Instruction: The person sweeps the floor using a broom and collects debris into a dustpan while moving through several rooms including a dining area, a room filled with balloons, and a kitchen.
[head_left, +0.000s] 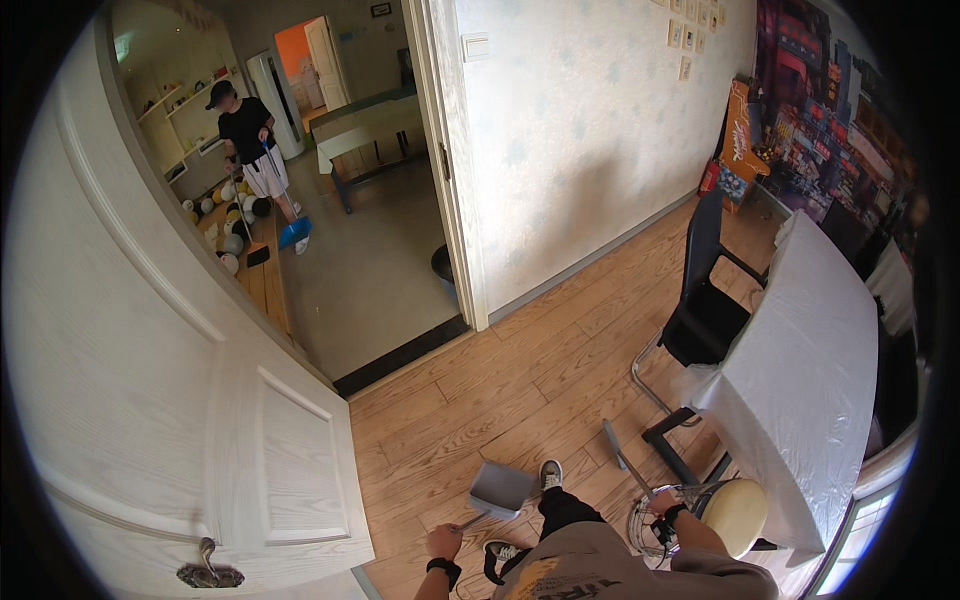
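My left hand (444, 541) is closed around the handle of a grey dustpan (501, 489), whose pan is beside my shoes, just above or on the floor. At the lower right, my right hand (661, 503) grips the stick of a broom (613, 444) with a narrow grey head near the wood-look floor (525, 390). Between the two tools stands one of my shoes (550, 474). Close to my right hand are a round cream stool seat (736, 519) and a wire-caged fan (641, 525), partly hidden by my forearm.
A white panelled door (285, 450) stands open at left. Past the dark threshold (405, 354), a person (247, 135) holds a broom and a blue dustpan (295, 233) near balloons. A black chair (705, 315) and a plastic-covered table (810, 360) stand at right.
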